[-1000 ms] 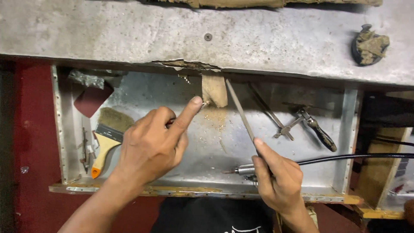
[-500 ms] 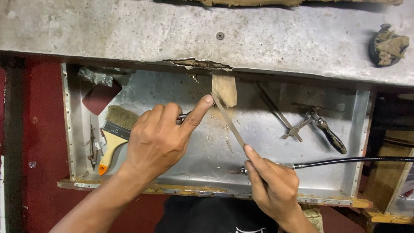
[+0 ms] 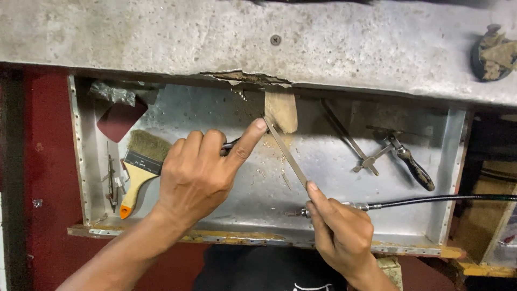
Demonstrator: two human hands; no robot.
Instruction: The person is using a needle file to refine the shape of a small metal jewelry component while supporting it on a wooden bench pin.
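My right hand (image 3: 340, 231) grips the near end of a slim metal file (image 3: 285, 153), index finger laid along it. The file slants up and left to a wooden peg (image 3: 281, 109) that sticks out under the grey bench top (image 3: 215, 37). My left hand (image 3: 202, 172) holds a small dark metal piece, mostly hidden by the fingers, with the index fingertip pressed against the file's tip at the peg. Both hands are above a metal drawer tray (image 3: 441, 188).
In the tray lie a paintbrush (image 3: 139, 170) and thin metal tools at the left, a dark red sheet (image 3: 119, 119), a saw frame with a dark handle (image 3: 398, 156) at the right, and a flexible-shaft handpiece with black cable (image 3: 431, 201). A lumpy object (image 3: 494, 54) sits on the bench.
The file's tip has slid left and down across the peg, and my right hand has drawn back toward me. My left index finger stays at the tip. The camera has shifted slightly.
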